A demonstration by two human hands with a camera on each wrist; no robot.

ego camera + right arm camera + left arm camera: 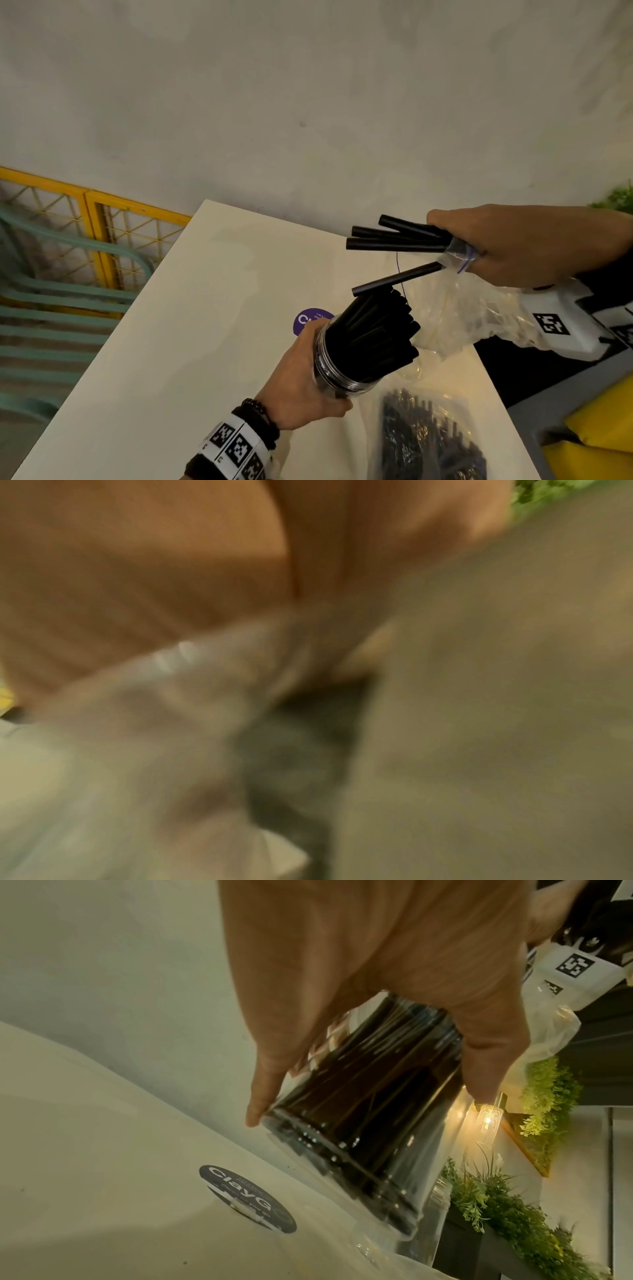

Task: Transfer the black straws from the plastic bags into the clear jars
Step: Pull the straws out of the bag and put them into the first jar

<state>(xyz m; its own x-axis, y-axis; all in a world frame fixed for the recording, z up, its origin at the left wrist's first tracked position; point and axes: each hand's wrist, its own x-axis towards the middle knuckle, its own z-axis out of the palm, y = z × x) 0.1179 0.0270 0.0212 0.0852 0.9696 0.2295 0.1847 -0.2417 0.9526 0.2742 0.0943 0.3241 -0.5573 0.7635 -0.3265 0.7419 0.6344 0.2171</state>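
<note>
Gripping clear ribbed jar [337, 359]: left hand [305, 390]; right hand [520, 246] clutches crinkly bag [479, 315], straws [394, 236]

Tagged wristbands [236, 448] — dark beaded bracelet [257, 406]

Pale plaster wall [308, 102] up at twelve, white table [191, 325] centre, yellow mesh fence [102, 222] and teal chair [68, 308] at nine.

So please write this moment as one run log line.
left hand: holds tilted jar | right hand: grips straws with bag | second bag: on table
</note>
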